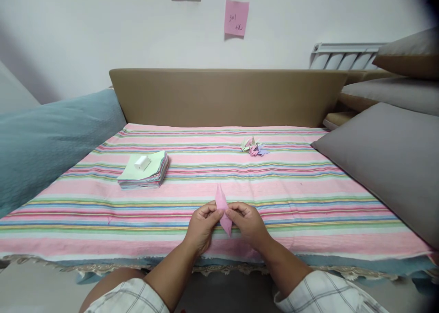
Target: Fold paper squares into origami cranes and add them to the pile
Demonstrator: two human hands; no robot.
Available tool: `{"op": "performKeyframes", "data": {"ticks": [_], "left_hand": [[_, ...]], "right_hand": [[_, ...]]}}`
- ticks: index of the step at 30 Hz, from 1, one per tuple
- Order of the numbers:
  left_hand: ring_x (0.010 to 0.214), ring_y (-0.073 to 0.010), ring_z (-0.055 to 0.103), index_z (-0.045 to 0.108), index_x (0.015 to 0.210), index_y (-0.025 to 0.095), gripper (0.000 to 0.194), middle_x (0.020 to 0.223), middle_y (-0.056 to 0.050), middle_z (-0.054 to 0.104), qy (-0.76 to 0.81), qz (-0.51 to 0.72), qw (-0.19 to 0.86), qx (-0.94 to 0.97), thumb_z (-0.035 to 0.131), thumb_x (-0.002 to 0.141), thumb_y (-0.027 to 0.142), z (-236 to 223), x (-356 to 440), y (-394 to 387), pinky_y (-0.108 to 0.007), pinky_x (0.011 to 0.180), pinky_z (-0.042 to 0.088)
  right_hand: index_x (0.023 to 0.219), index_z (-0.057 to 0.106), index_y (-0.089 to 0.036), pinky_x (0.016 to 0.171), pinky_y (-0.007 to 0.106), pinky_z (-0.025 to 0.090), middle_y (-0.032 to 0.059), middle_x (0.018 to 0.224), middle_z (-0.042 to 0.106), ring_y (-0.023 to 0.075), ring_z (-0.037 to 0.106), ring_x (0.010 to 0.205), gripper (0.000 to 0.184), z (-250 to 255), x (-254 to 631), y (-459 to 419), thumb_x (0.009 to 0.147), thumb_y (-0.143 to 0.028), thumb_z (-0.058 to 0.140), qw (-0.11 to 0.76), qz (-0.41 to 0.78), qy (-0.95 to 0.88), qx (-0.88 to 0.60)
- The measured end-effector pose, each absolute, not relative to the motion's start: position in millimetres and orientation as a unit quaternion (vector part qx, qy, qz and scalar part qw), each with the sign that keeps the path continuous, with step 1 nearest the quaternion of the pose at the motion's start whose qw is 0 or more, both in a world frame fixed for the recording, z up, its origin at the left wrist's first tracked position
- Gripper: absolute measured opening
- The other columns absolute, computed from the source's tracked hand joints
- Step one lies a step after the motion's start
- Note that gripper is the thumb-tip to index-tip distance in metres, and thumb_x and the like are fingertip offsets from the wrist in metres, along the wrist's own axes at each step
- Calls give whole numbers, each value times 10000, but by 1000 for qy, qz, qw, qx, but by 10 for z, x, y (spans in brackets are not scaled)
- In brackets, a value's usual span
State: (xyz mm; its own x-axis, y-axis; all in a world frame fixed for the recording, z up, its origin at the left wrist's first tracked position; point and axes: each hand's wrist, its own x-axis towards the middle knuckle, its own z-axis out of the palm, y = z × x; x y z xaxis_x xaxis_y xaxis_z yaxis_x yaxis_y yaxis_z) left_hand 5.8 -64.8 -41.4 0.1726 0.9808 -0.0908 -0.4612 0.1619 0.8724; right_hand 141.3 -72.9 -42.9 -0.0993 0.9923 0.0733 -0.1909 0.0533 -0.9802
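Observation:
A piece of pink paper (222, 200), folded into a narrow diamond with pointed ends, is held upright above the striped cloth. My left hand (203, 223) pinches its left edge between thumb and fingers. On the opposite edge, my right hand (249, 222) pinches it the same way. Both thumbs press on the near face around the middle of the fold. The fingers behind the paper are partly hidden.
Square coloured paper sheets (142, 173) lie stacked to the left, with a small white block (141, 163) on top. Several small folded paper pieces (254, 147) sit in a pile farther back. Grey cushions (384, 162) edge the right side, a blue cushion (58, 139) the left.

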Motion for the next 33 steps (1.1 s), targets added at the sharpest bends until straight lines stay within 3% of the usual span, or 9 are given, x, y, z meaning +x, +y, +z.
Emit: {"op": "performKeyframes", "data": {"ticks": [9, 14, 17, 24, 33], "left_hand": [[534, -62, 507, 570, 628, 142, 275, 561, 43, 571, 379, 553, 655, 348, 810, 539, 243, -414, 52, -636, -170, 546, 393], [604, -82, 565, 597, 819, 171, 344, 669, 27, 626, 367, 553, 660, 353, 806, 550, 221, -427, 39, -616, -187, 602, 428], [643, -103, 587, 640, 870, 144, 357, 713, -11, 657, 366, 531, 670, 368, 800, 562, 231, -433, 30, -607, -208, 636, 445], [586, -83, 560, 652, 743, 132, 254, 674, -6, 658, 367, 524, 681, 356, 799, 566, 241, -441, 34, -617, -189, 588, 431], [546, -86, 541, 635, 687, 131, 242, 608, 4, 637, 370, 503, 687, 371, 781, 595, 300, -435, 37, -632, -198, 561, 416]], "right_hand": [[846, 557, -203, 615, 231, 419, -26, 715, 592, 106, 541, 644, 299, -534, 1376, -667, 652, -343, 736, 574, 587, -418, -388], [1024, 566, -199, 675, 267, 437, 8, 778, 640, 140, 585, 717, 438, -513, 1360, -678, 653, -359, 735, 542, 645, -396, -366], [931, 619, -173, 652, 259, 435, 23, 784, 648, 141, 583, 706, 378, -472, 1348, -696, 637, -375, 744, 523, 683, -371, -349], [701, 584, -160, 509, 202, 368, -43, 586, 570, 75, 487, 519, 325, -459, 1343, -714, 553, -347, 806, 536, 698, -313, -357], [720, 593, -159, 515, 208, 373, -40, 597, 558, 71, 474, 520, 321, -495, 1339, -716, 594, -389, 778, 535, 689, -326, -364]]}}
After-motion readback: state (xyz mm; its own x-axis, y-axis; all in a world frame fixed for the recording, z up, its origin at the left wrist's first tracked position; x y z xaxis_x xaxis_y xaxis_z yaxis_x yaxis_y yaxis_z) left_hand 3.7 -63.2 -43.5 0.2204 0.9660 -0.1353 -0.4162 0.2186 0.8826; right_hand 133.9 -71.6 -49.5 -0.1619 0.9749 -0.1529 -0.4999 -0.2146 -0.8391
